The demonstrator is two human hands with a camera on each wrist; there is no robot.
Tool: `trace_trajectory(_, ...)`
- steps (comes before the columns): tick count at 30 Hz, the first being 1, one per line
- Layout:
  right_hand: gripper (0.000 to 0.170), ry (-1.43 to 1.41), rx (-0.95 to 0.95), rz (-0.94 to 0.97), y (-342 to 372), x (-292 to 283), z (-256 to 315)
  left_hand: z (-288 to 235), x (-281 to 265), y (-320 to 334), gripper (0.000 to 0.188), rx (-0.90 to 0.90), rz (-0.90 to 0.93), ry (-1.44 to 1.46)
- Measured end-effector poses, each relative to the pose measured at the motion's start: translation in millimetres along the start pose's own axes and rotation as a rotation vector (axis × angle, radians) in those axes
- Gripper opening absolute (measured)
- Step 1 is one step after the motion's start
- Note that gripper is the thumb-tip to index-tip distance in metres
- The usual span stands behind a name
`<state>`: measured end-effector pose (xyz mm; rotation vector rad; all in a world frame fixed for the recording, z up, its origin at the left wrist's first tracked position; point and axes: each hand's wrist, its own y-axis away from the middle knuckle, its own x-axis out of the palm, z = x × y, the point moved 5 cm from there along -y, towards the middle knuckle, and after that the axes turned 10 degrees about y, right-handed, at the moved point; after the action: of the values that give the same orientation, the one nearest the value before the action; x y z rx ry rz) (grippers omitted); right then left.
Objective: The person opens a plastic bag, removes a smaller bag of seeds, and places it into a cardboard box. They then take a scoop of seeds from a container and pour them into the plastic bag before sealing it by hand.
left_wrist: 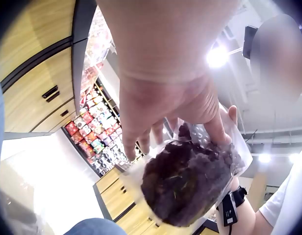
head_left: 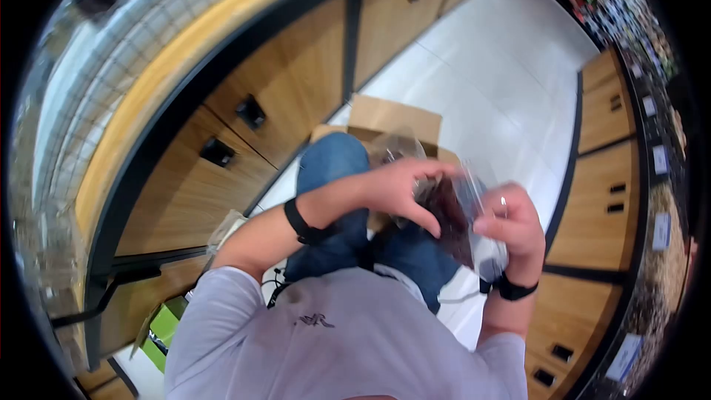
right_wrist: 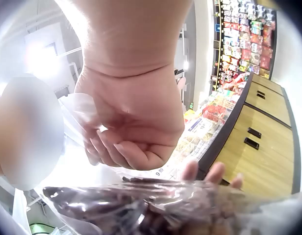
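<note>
A clear plastic bag of dark, purplish-brown dried pieces (head_left: 448,215) is held between both hands above the knees. My left hand (head_left: 400,189) grips its left side, thumb near me and fingers along the far side; the left wrist view shows the hand (left_wrist: 163,95) around the top of the bag (left_wrist: 185,181). In the right wrist view my right hand (right_wrist: 131,122) has curled fingers pinching clear plastic above the bag (right_wrist: 141,210), with left fingertips (right_wrist: 214,174) behind it. From the head, the right hand (head_left: 515,222) is at the bag's right side.
An open cardboard box (head_left: 396,118) stands on the pale tiled floor (head_left: 474,59) beyond the knees, with another clear bag (head_left: 400,144) at it. Wooden cabinets (head_left: 285,67) line the left, more cabinets (head_left: 592,215) the right. A green box (head_left: 167,333) is at lower left.
</note>
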<state>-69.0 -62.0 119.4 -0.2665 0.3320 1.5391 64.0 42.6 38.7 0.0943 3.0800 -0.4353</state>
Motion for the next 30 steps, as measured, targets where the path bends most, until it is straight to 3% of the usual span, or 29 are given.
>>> trace_trajectory(1, 0.028, -0.010, -0.012, 0.027, -2, 4, 1, -12, -1, 1, 0.054, -0.042, 0.006, 0.195)
trace_trajectory(4, 0.030, -0.041, -0.121, 0.118, -13, 18, -6, -46, -14, 12, 0.017, -0.107, -0.040, 0.098)
trace_trajectory(11, 0.045, -0.316, -0.292, 0.033, -50, 32, -14, -166, -30, 50, 0.019, -0.182, -0.115, -0.458)
trace_trajectory(13, 0.036, -0.515, -0.375, -0.120, -59, 28, -14, -223, -41, 62, 0.016, -0.262, -0.258, -0.563)
trace_trajectory(15, 0.035, -0.620, -0.427, -0.003, -67, 34, -11, -276, -64, 78, 0.012, -0.208, -0.556, -0.650)
trace_trajectory(16, 0.033, -0.648, -0.421, -0.012, -69, 34, -16, -304, -81, 88, 0.013, -0.062, -0.667, -0.645)
trace_trajectory(18, 0.031, -0.678, -0.418, -0.023, -71, 34, -26, -381, -113, 122, 0.028, 0.049, -0.939, -0.906)
trace_trajectory(19, 0.029, -0.683, -0.398, -0.032, -71, 35, -33, -421, -117, 134, 0.028, 0.235, -0.688, -0.737)
trace_trajectory(20, 0.027, -0.688, -0.375, -0.042, -70, 35, -39, -450, -122, 141, 0.016, 0.293, -1.061, -0.798)
trace_trajectory(21, 0.027, -0.694, -0.372, -0.045, -70, 36, -43, -477, -132, 153, 0.017, 0.393, -1.172, -0.832)
trace_trajectory(23, 0.026, -0.693, -0.333, -0.060, -70, 39, -50, -532, -172, 196, 0.023, 0.373, -1.409, -0.860)
trace_trajectory(25, 0.025, -0.696, -0.318, -0.081, -71, 39, -56, -559, -175, 208, 0.041, 0.435, -1.456, -0.906)
trace_trajectory(26, 0.025, -0.695, -0.309, -0.102, -70, 39, -60, -584, -204, 227, 0.048, 0.116, -1.534, -1.304)
trace_trajectory(30, 0.024, -0.722, -0.270, -0.128, -67, 38, -77, -617, -304, 304, 0.036, 0.096, -1.597, -1.297)
